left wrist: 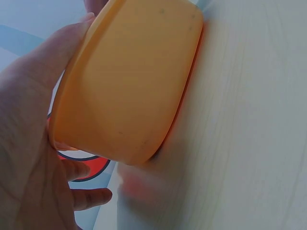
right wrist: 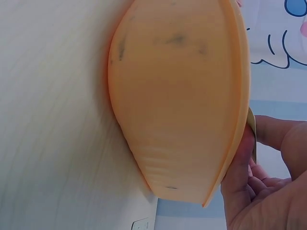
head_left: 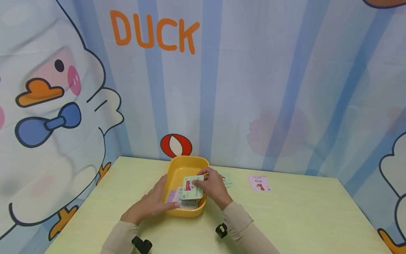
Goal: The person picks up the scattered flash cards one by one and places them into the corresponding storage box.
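Observation:
A yellow plastic bin (head_left: 185,213) stands on the table, with several picture cards inside. One of them, a white card (head_left: 189,203), reads "blueberry"; a purple card (head_left: 171,196) lies left of it. My left hand (head_left: 148,205) rests against the bin's left side, thumb over the near rim and fingers extended, as the left wrist view also shows. Between thumb and fingers, my right hand (head_left: 215,185) pinches a pale green card (head_left: 192,192) above the others. In the right wrist view only that card's edge (right wrist: 253,134) shows beside the rim.
Right of the bin, a green card (head_left: 227,180) lies on the table, partly behind my right hand. Farther right is a pink card (head_left: 260,183) with "dog" upside down. A duck-printed curtain (head_left: 234,88) rises along the table's back edge. Small black cameras (head_left: 142,244) hang at both wrists.

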Available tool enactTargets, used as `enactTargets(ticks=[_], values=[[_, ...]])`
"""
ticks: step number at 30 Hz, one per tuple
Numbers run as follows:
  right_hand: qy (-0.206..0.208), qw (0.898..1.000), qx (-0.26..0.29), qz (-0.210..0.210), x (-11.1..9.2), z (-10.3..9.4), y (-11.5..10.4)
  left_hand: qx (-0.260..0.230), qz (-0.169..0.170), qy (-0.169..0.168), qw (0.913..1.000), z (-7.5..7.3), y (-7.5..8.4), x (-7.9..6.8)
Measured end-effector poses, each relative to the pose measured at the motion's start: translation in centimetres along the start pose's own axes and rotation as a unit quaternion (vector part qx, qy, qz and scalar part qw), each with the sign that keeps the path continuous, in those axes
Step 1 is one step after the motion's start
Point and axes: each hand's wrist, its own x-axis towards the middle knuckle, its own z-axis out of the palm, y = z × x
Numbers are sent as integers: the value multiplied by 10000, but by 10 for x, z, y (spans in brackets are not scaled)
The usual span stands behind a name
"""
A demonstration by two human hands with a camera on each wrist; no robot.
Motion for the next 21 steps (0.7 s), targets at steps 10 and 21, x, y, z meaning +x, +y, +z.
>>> enactTargets(ticks=[10,21], values=[[21,10000,-3,16,1,3,-1,-7,111,49,9999,1,-2,1],[20,10000,21,95,2,5,-1,-12,69,28,10000,2,-2,1]])
